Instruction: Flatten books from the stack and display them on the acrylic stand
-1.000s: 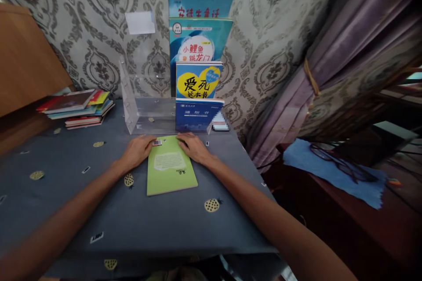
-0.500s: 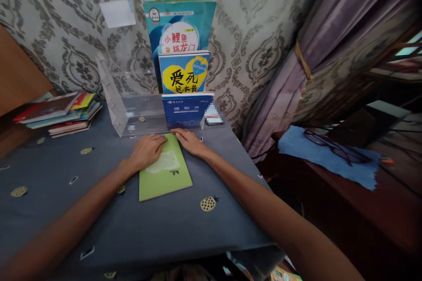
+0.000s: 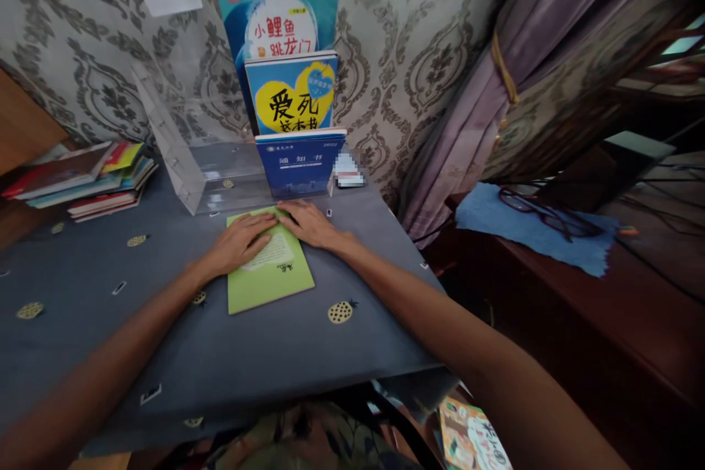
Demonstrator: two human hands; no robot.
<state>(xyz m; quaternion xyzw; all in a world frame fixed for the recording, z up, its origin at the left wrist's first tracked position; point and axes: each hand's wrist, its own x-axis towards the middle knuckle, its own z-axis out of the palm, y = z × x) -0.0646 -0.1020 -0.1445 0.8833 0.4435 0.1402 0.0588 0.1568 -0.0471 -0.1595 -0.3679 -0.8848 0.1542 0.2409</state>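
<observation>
The person's left hand [image 3: 239,241] has moved within the last second from the left edge of a thin, lime-green paperback book [image 3: 269,286] onto its cover, apparently steadying it from above. Its fingers lie extended, slightly spread, gripping nothing; beyond them stands a clear plastic rack [image 3: 175,165]. The book lies flat beneath them on the grey-blue, pineapple-patterned worktop [image 3: 247,352]. The right hand [image 3: 309,224], palm down, forearm slanting in, rests loosely extended fingers over the book's far right corner, with no grip.

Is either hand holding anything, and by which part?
Nothing is visibly gripped: left hand and right hand rest on the upper part of the green book.
</observation>
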